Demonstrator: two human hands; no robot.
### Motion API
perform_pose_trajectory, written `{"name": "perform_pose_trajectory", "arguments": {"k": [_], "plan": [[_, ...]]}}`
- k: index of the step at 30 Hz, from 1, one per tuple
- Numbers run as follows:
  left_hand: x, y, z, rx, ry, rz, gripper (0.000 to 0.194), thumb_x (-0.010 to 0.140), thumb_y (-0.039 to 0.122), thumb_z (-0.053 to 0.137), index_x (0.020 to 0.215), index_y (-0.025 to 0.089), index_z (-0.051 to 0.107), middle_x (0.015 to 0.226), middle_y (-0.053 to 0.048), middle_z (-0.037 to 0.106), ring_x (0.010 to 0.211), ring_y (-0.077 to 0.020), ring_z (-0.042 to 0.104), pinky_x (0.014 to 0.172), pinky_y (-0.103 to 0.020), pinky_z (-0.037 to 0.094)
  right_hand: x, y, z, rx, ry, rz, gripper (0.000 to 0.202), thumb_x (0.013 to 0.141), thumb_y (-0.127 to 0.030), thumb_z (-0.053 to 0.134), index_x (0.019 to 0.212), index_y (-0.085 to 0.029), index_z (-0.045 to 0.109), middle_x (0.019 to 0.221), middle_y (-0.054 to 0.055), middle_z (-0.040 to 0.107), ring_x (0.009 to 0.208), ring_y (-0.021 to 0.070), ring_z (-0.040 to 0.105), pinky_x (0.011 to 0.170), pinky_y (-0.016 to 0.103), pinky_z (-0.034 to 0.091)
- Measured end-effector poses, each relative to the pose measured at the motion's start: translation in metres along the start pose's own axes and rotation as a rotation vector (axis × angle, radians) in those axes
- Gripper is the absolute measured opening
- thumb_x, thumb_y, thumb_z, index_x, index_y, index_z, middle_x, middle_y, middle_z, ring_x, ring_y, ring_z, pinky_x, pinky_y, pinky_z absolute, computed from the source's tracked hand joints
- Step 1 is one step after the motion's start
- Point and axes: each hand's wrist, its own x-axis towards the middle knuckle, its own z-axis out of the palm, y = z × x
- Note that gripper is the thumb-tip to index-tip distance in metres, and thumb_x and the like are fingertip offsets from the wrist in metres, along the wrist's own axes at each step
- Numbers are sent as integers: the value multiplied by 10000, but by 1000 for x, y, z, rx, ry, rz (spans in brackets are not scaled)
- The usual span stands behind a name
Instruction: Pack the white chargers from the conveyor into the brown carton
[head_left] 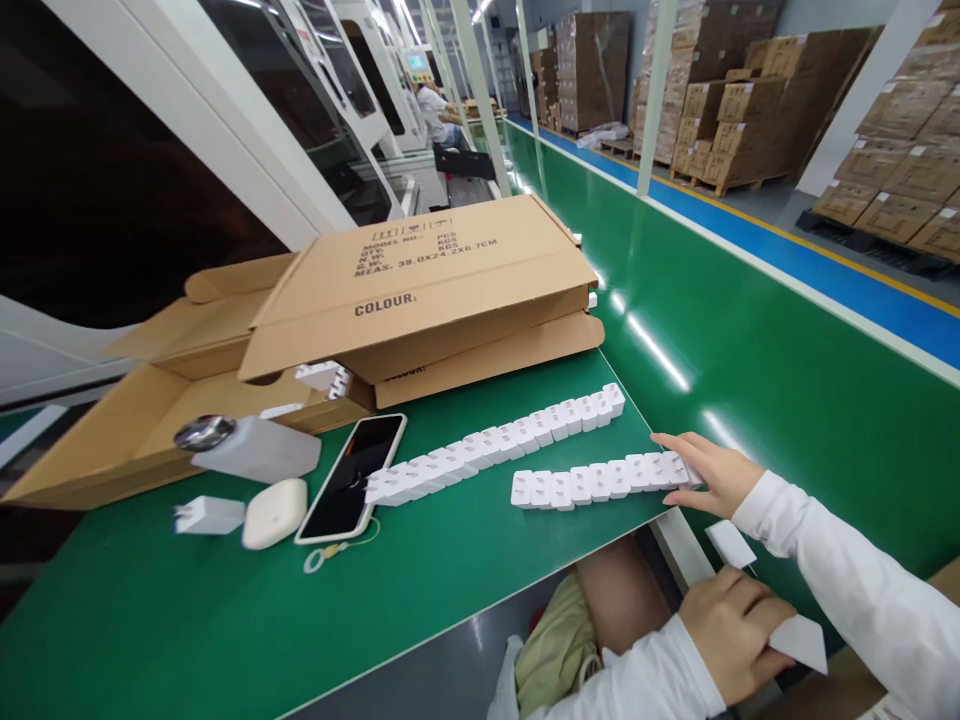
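right hand (712,472) touching near row of white chargers (604,482), left hand (739,625) holding white card (802,642)

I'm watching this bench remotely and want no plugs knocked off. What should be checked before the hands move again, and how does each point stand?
1. Right hand touches the end of the near row of white plugs: ok.
2. Near row sits close to the table edge: not ok.
3. Far row lies apart from the near row: ok.
4. Left hand grips a white piece; what it is: cannot tell.
5. Phone touches the far row's end: not ok.
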Motion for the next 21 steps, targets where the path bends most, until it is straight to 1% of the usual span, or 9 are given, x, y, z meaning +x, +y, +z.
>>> {"name": "perform_pose_trajectory", "arguments": {"k": [2,4,7,10,13,15,17,19,21], "plan": [[-11,3,-16,-17,67,-81,459,741,473,579,1120,218,532,984,-62,622,891,-223,551,703,-335,489,3,-5,2,-121,7,1,576,798,-441,503,1305,-207,363,1052,121,544,777,226,582,666,380,487],[-23,4,-35,-42,144,-153,456,708,494,609,1066,216,559,945,-52,626,862,-217,552,703,-336,489,5,-8,7,-210,43,0,548,812,-486,465,1267,-183,419,1022,140,562,832,259,576,690,403,484],[-40,4,-56,-89,237,-228,410,689,482,639,987,207,582,914,-52,630,840,-215,552,699,-340,485,5,-8,15,-261,92,19,558,807,-517,460,1241,-165,448,1117,181,547,955,304,553,719,426,487],[-55,3,-64,-132,284,-256,409,666,456,670,967,193,583,900,-67,629,820,-221,558,679,-346,486,4,-11,14,-239,111,9,576,806,-501,473,1282,-185,403,1266,181,462,1078,306,502,753,423,496],[-68,4,-67,-131,323,-226,405,666,428,671,977,185,577,890,-78,633,792,-230,566,653,-355,489,6,-22,4,-195,50,-4,602,797,-480,501,1331,-265,322,1309,134,426,1132,290,462,708,393,511],[-73,6,-75,-109,324,-223,397,666,400,673,981,183,568,891,-81,632,783,-234,568,645,-360,492,11,-33,-4,-198,-32,43,554,804,-481,490,1310,-308,345,1238,112,482,1065,291,505,605,359,507],[-75,10,-89,-80,282,-234,385,673,359,673,993,181,555,908,-83,626,800,-233,566,663,-360,497,17,-43,-10,-207,-88,95,462,818,-472,474,1246,-302,430,1107,104,553,960,287,554,537,321,477],[-71,15,-108,-35,230,-221,360,705,312,648,1022,181,540,942,-88,614,844,-230,561,706,-353,499,20,-49,-13,-189,-98,116,410,817,-477,479,1180,-287,493,1012,95,589,914,284,572,538,309,459],[-63,18,-129,38,195,-192,331,757,265,595,1071,192,521,980,-90,596,894,-220,555,749,-337,495,17,-46,-16,-145,-81,134,420,790,-512,504,1145,-288,520,975,84,610,904,286,580,568,323,462]]}}
